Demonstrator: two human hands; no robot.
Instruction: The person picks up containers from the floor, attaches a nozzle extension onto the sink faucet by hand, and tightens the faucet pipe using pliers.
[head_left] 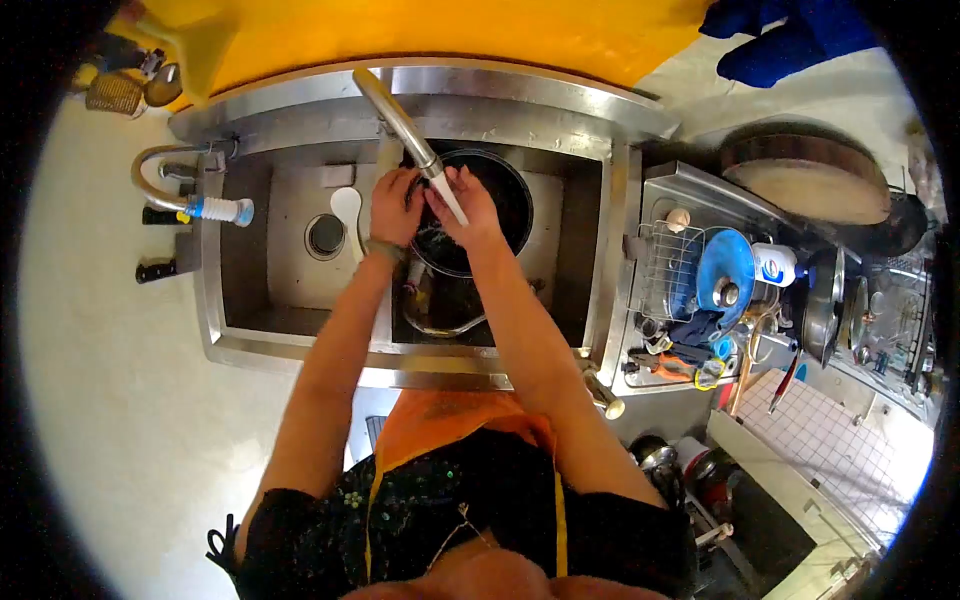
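Both hands are close together under the metal faucet [400, 120], over a round black pan [510, 205] in the right sink basin. My left hand [397, 207] has its fingers curled inward, with a band on the wrist. My right hand [465, 205] is curled too, its fingers beside the pale end of the spout. Whatever the fingers hold, if anything, is too dark and small to make out. Splashing water shows below the hands. A curved clear or metallic rim [440, 330] lies at the front of this basin. Left of my left hand rests a white spoon [346, 207].
The left basin has a drain [325, 236]. A second tap [150, 180] and dark-handled knives [157, 271] are at the left. On the right stand a wire rack [670, 265], a blue bowl [727, 262], orange-handled pliers [665, 368] and a large round board [805, 175].
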